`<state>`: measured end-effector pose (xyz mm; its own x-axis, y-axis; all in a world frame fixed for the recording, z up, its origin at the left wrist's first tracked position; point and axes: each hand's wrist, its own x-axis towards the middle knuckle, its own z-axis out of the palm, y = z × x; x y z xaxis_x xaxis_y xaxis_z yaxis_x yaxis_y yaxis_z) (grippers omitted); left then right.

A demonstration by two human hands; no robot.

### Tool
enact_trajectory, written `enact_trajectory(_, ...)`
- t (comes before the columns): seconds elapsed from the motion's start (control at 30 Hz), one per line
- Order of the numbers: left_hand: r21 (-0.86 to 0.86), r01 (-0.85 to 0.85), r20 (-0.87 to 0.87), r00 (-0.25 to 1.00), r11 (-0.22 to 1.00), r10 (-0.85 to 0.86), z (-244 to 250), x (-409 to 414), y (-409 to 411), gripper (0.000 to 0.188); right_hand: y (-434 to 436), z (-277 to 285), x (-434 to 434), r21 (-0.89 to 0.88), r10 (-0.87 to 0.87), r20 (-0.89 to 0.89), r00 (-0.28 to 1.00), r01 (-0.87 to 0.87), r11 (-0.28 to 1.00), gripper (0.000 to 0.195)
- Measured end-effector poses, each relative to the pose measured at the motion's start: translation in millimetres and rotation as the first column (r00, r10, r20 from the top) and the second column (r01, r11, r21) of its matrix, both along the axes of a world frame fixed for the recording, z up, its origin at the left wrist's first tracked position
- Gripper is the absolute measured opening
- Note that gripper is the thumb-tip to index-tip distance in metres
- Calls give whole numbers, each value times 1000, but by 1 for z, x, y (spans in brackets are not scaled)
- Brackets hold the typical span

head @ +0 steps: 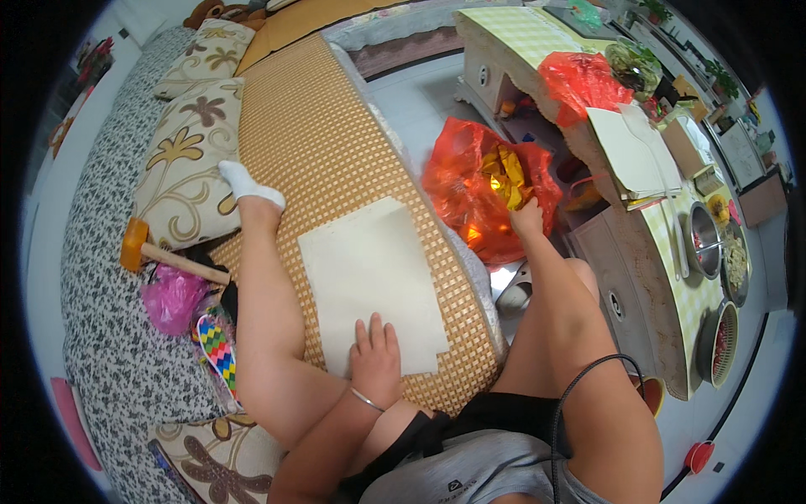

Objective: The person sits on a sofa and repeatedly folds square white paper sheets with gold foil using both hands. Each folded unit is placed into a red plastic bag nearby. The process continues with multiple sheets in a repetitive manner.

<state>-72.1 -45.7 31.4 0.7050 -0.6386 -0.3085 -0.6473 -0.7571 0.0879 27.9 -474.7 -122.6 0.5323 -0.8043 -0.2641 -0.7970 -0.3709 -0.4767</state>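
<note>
My left hand [376, 362] lies palm down on a stack of cream paper sheets [371, 277], its fingers slightly apart and pointing away from me. The stack rests on a woven mat [302, 126] between my legs. To the right, my right hand [527, 217] reaches into a red plastic bag [463, 164] beside the mat's edge. Its fingers touch crumpled gold foil paper [504, 173] in the bag's mouth; the fingertips are hidden, so I cannot tell whether they grip it.
Left of my leg are a mallet [186, 261], a pink plastic bag [173, 299] and patterned cushions [189, 157]. A table with a checked cloth [680, 277] on the right bears a paper stack [630, 148], a metal bowl [703, 239] and a basket [718, 346]. A dark cord crosses near my right arm.
</note>
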Motion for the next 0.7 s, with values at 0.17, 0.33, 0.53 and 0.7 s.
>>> enact_trajectory(0.17, -232, 82, 56, 996, 969, -71, -5, -3, 4, 40, 25, 21, -20, -195, 208, -213, 955, -250, 949, 55)
enact_trajectory(0.33, -245, 114, 68, 993, 963, -101, -27, -7, 19, 46, 117, 90, -41, -588, 832, 459, 310, -596, 547, 37)
enact_trajectory(0.53, -331, 46, 87, 996, 942, -18, -2, 7, 6, 43, 209, 133, -112, -457, 820, 501, -276, -889, -20, 41)
enact_trajectory(0.7, -217, 97, 102, 992, 971, -76, 16, 11, 7, 56, 199, 94, -75, -199, 820, 536, 200, -914, 353, 61)
